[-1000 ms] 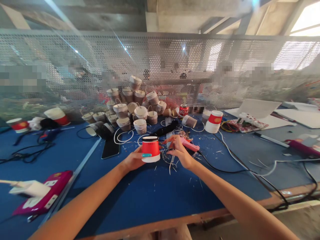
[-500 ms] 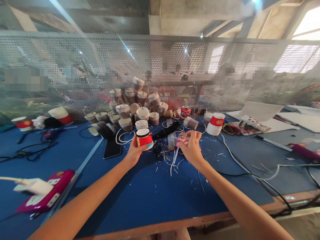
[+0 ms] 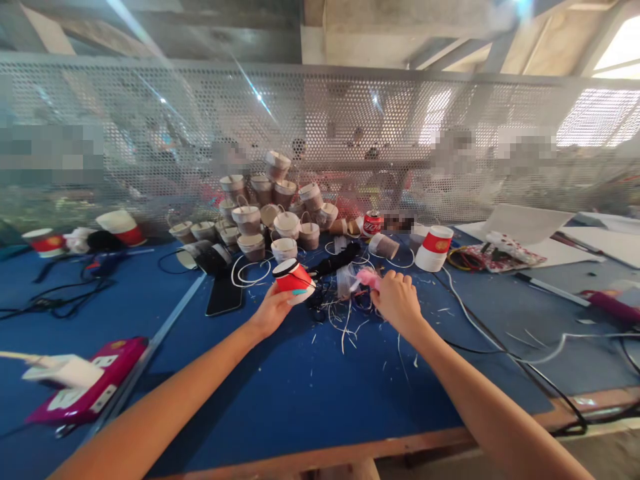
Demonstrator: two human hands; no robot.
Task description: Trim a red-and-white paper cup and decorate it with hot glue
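My left hand (image 3: 273,308) is closed around a red and white paper cup (image 3: 295,279), which tilts to the right. A black band runs along the cup's rim, and a thin black cord crosses its red side. In my right hand (image 3: 400,300), just right of the cup, is a pink glue gun (image 3: 369,277). Its pale tip points left towards the cup and is blurred; the two do not touch. Below and between the hands lie white string scraps (image 3: 345,323) and a bundle of clear sticks (image 3: 344,280).
Several small handled cups (image 3: 250,223) are piled at the back against a perforated screen (image 3: 175,133). A phone (image 3: 225,293) lies left of my left hand. Stacked cups (image 3: 434,248) and a white cable (image 3: 463,307) are on the right, a purple power strip (image 3: 95,380) at left.
My right hand has lifted the glue gun and turned it so its pale tip points left. My left hand has tilted the cup to the right.
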